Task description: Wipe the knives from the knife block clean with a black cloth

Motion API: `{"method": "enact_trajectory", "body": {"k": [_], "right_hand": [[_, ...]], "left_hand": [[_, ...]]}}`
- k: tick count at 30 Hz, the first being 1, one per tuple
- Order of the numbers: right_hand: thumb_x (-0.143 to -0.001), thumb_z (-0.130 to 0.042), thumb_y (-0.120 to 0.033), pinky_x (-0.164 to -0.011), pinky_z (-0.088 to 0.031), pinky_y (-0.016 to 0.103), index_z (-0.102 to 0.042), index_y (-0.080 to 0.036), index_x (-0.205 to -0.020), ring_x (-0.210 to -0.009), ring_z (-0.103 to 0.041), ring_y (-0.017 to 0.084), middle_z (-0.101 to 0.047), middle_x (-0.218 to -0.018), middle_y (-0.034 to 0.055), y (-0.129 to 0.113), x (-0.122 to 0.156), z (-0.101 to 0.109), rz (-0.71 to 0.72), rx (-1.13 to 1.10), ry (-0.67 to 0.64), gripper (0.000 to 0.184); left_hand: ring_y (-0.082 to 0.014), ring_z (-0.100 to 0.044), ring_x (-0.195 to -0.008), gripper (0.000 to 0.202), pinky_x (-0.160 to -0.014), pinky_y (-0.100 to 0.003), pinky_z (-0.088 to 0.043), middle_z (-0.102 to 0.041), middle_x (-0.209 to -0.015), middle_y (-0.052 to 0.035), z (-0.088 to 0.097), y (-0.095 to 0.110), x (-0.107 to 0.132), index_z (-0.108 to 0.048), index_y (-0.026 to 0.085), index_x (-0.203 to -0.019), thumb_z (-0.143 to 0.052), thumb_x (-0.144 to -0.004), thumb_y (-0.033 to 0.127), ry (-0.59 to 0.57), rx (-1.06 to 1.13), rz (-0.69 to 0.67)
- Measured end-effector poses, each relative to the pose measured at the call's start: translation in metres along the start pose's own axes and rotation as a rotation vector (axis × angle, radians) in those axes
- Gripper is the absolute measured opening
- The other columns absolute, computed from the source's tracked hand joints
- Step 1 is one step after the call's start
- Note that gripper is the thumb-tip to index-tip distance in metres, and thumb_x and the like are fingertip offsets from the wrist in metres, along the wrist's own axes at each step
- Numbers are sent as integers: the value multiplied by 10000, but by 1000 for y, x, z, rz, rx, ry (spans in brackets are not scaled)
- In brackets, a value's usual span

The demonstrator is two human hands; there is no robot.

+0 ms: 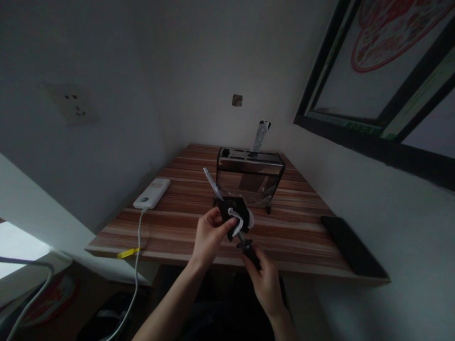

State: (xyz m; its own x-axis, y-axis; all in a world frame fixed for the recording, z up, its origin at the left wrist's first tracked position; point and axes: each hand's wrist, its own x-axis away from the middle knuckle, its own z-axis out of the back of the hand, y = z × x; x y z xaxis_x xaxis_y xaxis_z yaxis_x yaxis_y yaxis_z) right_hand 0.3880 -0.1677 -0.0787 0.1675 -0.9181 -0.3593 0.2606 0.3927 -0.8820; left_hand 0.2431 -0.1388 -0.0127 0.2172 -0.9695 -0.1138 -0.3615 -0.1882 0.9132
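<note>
My left hand [212, 232] pinches a black flat piece [241, 208] with a loose white strip [235, 221] across it; its exact kind is unclear. A slim silver metal rod [212, 183] runs through or behind this piece, its tip pointing up and left. At the lower right, my right hand [263, 279] is closed around the rod's black handle [250, 255], which has a small guard at its top. Just beyond my hands stands a slotted rack [249, 166] with a metal top and dark frame. A wrapped upright piece [261, 136] sticks out of one slot.
A white power bank [152, 193] with a cable [138, 258] lies on the wood-grain table [188, 166] at left. Near the front edge is a yellow strip [128, 253]. A black phone-like slab [353, 246] lies at right. Walls enclose the table's back and sides.
</note>
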Motion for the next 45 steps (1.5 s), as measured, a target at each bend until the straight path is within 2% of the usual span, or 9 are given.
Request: {"method": "enact_trajectory", "body": {"k": [5, 10, 16, 22, 26, 32, 37, 41, 45], "right_hand": [[-871, -516, -344, -782, -512, 276, -627, -191, -1011, -914, -670, 222, -711, -964, 84, 14, -2, 7, 71, 155, 18, 236], [-888, -472, -381, -657, -523, 260, -628, -185, -956, -782, -697, 230, -723, -875, 89, 25, -4, 8, 150, 348, 26, 260], [-884, -459, -414, -613, -524, 241, -639, -199, -904, -732, -702, 219, -725, -807, 73, 28, -8, 8, 156, 371, -2, 281], [-894, -426, -423, -609, -524, 263, -649, -189, -930, -717, -701, 228, -725, -810, 88, 31, -18, 10, 216, 475, 13, 325], [-905, -406, -413, -577, -509, 267, -645, -177, -947, -667, -695, 223, -721, -760, 81, 33, -27, 8, 228, 526, -12, 339], [-903, -413, -387, -617, -510, 275, -638, -176, -963, -718, -696, 226, -724, -830, 85, 37, -27, 7, 203, 473, -5, 314], [-900, -415, -374, -638, -509, 290, -636, -168, -980, -745, -692, 238, -721, -831, 90, 35, -26, 9, 166, 445, 10, 312], [-899, -421, -371, -664, -503, 294, -627, -167, -980, -750, -688, 235, -717, -843, 92, 34, -27, 9, 140, 438, 5, 301], [-900, -431, -369, -621, -484, 258, -611, -187, -966, -724, -686, 216, -712, -805, 64, 31, -27, 8, 139, 416, 1, 265]], "left_hand": [[-139, -663, -623, 276, -586, -201, -510, -723, -737, -25, 5, 4, -17, -670, 130, -824, -781, -592, 232, 38, 67, -68], [-130, -652, -608, 280, -584, -200, -500, -715, -715, -22, 14, 12, -30, -679, 125, -811, -779, -593, 269, 93, 137, -146], [-99, -619, -549, 289, -530, -173, -471, -688, -659, -9, 23, 32, -46, -674, 120, -802, -784, -588, 280, 170, 209, -243], [-93, -627, -584, 271, -551, -171, -470, -693, -701, -4, 22, 51, -60, -685, 132, -785, -789, -581, 276, 186, 300, -357], [-87, -612, -548, 270, -511, -165, -447, -685, -681, 6, 17, 58, -64, -679, 141, -804, -772, -606, 300, 157, 252, -387], [-111, -647, -644, 279, -616, -190, -489, -708, -740, -15, 4, 44, -58, -674, 148, -833, -765, -615, 297, 115, 189, -324], [-110, -643, -650, 259, -601, -182, -479, -710, -759, -19, -6, 22, -46, -677, 147, -846, -753, -639, 285, 70, 128, -246], [-117, -645, -687, 239, -619, -186, -477, -711, -797, -22, -7, 7, -38, -670, 154, -865, -735, -666, 270, 41, 93, -214], [-116, -641, -724, 247, -650, -185, -475, -708, -830, -14, -3, -6, -31, -658, 167, -892, -732, -670, 246, 7, 69, -196]]}}
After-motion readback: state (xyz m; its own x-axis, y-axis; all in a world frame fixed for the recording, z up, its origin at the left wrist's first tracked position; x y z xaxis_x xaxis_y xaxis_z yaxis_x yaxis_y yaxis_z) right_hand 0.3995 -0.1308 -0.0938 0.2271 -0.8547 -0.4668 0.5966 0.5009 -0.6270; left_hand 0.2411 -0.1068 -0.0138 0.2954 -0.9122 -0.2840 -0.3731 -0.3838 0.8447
